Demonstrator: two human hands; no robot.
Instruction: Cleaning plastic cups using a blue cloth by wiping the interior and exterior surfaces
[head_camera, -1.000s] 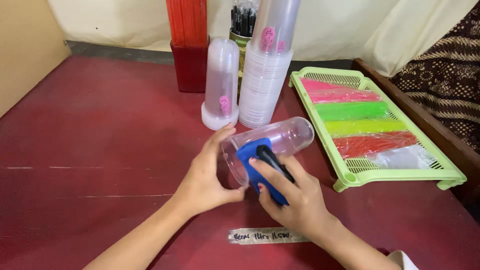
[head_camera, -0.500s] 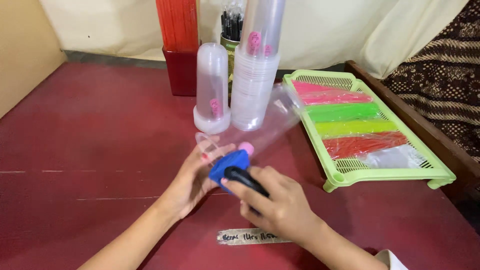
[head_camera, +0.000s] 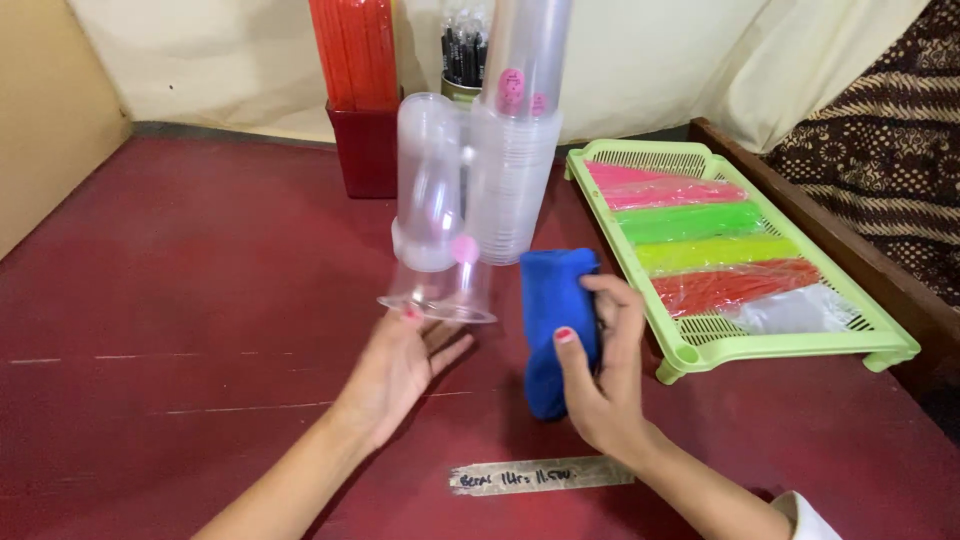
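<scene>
My right hand grips a folded blue cloth, held upright just above the red table. My left hand lies palm up with fingers spread. Its fingertips touch the lower rim of a clear plastic cup. This cup is mouth down, blurred, has a pink sticker, and is right in front of a short stack of inverted clear cups. I cannot tell whether it sits over that stack.
A tall stack of clear cups stands behind the short one. A red box of red sticks and a can of dark pens are at the back. A green tray with coloured bags lies right. A tape strip is near me.
The cloth has come out of the cup and now stands apart in my right hand. The cup has turned mouth down and moved up toward the short stack, and my left hand has opened beneath it.
</scene>
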